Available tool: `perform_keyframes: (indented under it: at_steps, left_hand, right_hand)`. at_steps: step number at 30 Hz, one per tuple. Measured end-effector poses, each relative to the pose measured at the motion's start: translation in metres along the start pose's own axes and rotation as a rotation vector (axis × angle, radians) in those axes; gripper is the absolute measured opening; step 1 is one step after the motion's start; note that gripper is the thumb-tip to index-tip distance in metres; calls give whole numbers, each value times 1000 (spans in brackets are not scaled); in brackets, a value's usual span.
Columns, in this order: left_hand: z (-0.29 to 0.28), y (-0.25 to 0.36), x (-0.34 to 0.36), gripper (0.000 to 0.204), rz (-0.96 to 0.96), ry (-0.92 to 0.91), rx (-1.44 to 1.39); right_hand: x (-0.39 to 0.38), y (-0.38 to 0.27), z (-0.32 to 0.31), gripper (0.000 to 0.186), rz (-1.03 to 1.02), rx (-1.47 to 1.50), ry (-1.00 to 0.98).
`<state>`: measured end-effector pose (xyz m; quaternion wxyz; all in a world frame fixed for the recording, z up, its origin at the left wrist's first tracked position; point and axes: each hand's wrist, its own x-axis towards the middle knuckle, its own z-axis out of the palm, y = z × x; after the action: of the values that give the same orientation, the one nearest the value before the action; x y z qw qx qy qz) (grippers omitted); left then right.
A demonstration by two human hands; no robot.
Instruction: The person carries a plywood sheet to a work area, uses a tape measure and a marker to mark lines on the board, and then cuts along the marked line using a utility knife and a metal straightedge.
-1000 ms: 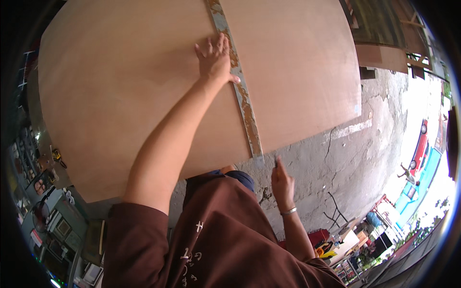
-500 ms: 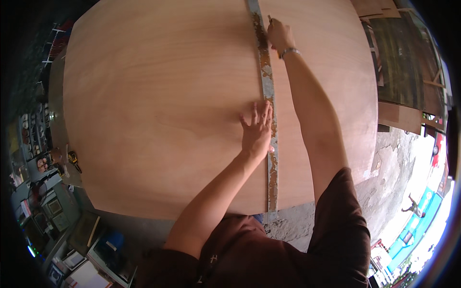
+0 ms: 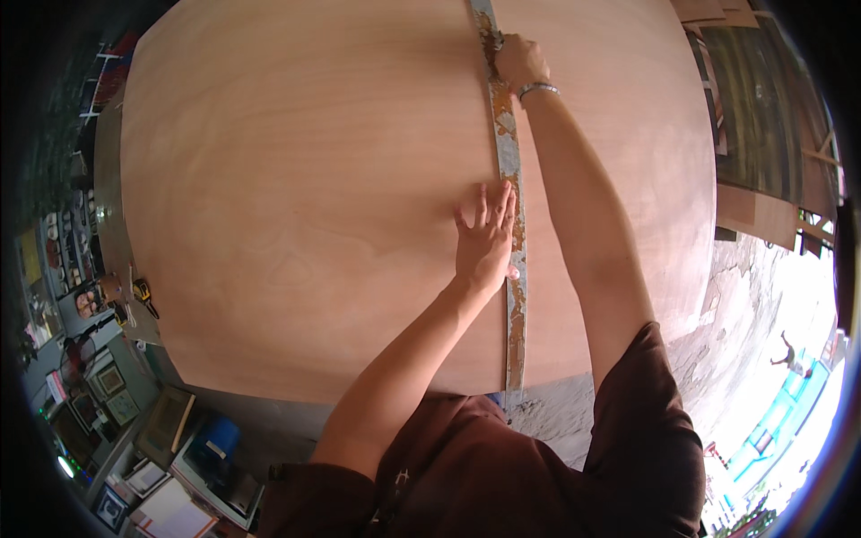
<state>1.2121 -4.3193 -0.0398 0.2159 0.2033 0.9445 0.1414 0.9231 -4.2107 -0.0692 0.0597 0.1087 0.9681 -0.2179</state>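
Observation:
A long, narrow metal straightedge [image 3: 508,152] with worn, rust-brown patches lies lengthwise across a large pale plywood sheet [image 3: 296,179]. My left hand [image 3: 485,242] presses down on its middle, fingers stretched out and spread, partly on the strip and partly on the wood. Farther up, at the strip's right edge, my right hand [image 3: 523,61] is closed around a small, thin tool. Only a dark tip of that tool shows past the fingers, so its kind cannot be made out. A band circles my right wrist.
A yellow-and-black tape measure [image 3: 143,294] lies on a surface beyond the sheet's left edge. Shelves and cluttered goods fill the lower left, including a blue object [image 3: 215,439]. Wooden boards [image 3: 749,108] stand at the right, above a rough grey floor [image 3: 740,287].
My right hand has come slightly closer to the straightedge, and the tool's tip now meets its edge. My left hand stays spread on the strip. The whole view has shifted a little.

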Motion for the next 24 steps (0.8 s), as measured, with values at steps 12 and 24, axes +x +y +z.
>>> perform_keyframes:
  at_steps: [12, 24]
  left_hand:
    - [8, 0, -1, 141, 6, 50, 58]
    - [5, 14, 1, 147, -63, -34, 169]
  right_hand:
    - [-270, 71, -11, 42, 61, 70, -69]
    - [-523, 128, -25, 47, 242, 172, -90]
